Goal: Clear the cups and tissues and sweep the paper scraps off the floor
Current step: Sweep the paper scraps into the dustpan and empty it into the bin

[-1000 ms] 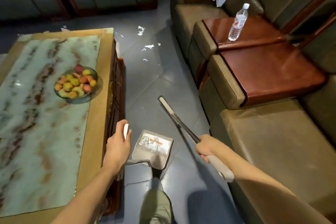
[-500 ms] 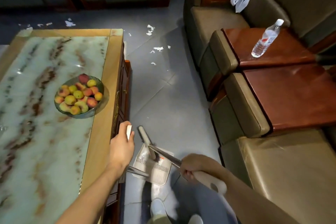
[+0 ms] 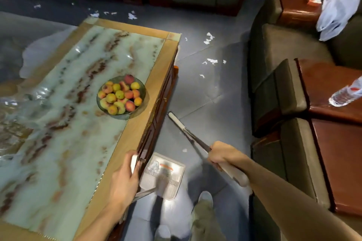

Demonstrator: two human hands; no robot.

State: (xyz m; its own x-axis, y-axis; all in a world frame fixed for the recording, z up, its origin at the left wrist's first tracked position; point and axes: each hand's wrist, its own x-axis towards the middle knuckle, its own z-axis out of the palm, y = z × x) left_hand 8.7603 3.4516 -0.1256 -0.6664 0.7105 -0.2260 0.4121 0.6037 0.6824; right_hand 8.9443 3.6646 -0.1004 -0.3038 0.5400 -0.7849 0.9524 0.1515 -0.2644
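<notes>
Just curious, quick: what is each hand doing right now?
Left hand: grips the dustpan handle.
Right hand: grips the broom handle.

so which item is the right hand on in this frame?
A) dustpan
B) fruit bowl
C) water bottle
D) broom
D: the right hand grips the broom by its long handle, with the head down on the floor beside the table; the left hand holds the dustpan by its handle.
</notes>
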